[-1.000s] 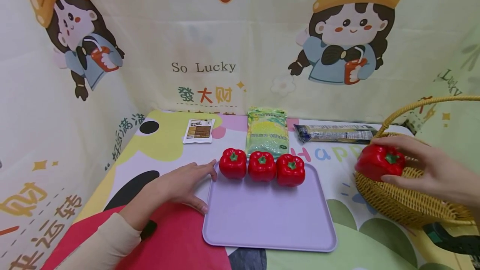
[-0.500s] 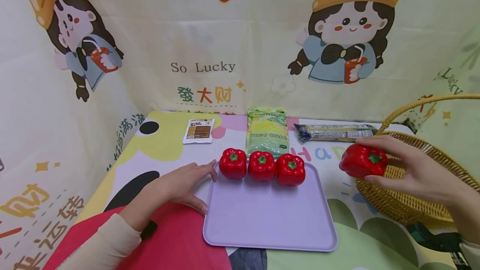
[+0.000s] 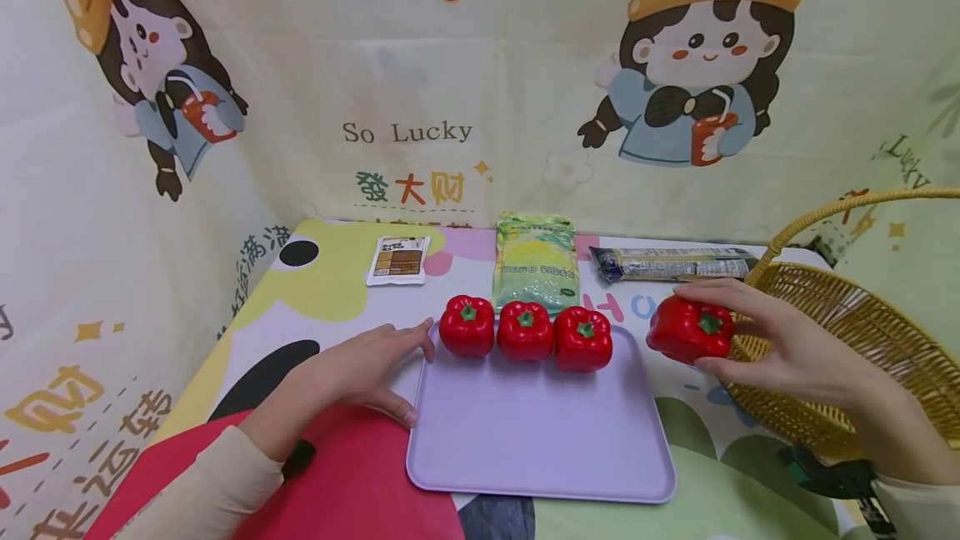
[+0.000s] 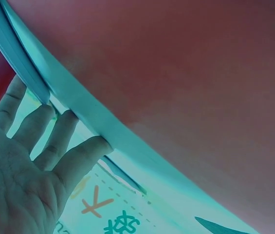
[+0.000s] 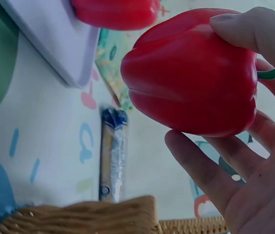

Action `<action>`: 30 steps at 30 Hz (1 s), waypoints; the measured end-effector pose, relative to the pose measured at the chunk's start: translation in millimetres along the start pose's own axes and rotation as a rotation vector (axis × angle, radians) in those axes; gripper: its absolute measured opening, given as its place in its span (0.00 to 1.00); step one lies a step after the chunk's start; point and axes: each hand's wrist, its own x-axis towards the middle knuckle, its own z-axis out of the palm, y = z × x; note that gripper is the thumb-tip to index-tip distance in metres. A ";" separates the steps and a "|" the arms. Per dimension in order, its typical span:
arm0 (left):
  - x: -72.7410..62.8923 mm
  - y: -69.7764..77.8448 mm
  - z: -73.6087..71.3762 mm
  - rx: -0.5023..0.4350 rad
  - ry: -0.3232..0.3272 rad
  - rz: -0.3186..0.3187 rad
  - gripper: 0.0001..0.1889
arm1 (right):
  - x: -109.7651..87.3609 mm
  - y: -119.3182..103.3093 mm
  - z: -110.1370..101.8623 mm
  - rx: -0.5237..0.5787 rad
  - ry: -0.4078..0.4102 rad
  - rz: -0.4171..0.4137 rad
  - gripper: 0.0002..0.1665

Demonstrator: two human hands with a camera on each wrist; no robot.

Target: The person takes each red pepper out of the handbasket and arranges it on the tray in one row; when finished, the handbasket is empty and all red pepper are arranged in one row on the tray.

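My right hand (image 3: 787, 340) grips a red bell pepper (image 3: 690, 329) between thumb and fingers, held up between the tray and the basket. Its green stem points back toward my palm in the right wrist view, where the pepper (image 5: 195, 73) fills the upper middle. A lilac tray (image 3: 540, 432) lies in front of me, with three more red bell peppers (image 3: 525, 332) in a row along its far edge. At the tray's left side rests my left hand (image 3: 367, 373), fingers extended, fingertips right at the rim. The left wrist view shows that hand's palm (image 4: 25, 180) and straight fingers.
A wicker basket (image 3: 817, 407) with a tall arched handle stands at the right, under my right forearm. Behind the tray lie a green-yellow bag (image 3: 536, 261), a small white-and-brown packet (image 3: 399, 262) and a long shiny packet (image 3: 675, 264). A printed cloth hangs behind.
My right hand has carried the bell pepper leftward from over the basket toward the tray's right edge. My left hand and the three peppers on the tray have stayed put.
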 end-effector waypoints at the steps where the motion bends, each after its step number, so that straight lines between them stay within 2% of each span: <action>1: 0.0 0.4 -0.4 0.000 0.001 0.000 0.41 | 1.1 0.3 1.6 0.010 -0.007 0.001 0.53; 10: 0.9 1.4 0.0 -0.001 0.002 -0.006 0.41 | 10.6 3.1 13.8 0.028 -0.068 -0.063 0.52; 18: 1.0 0.4 -0.3 -0.005 -0.001 -0.005 0.41 | 18.2 3.9 22.2 0.101 -0.143 -0.023 0.49; 25: -0.2 0.7 0.0 -0.003 0.000 -0.012 0.41 | 22.8 6.3 30.4 0.035 -0.161 -0.085 0.47; 30: 0.2 1.3 -0.2 -0.006 -0.002 -0.027 0.42 | 24.8 8.4 37.0 0.035 -0.184 -0.037 0.48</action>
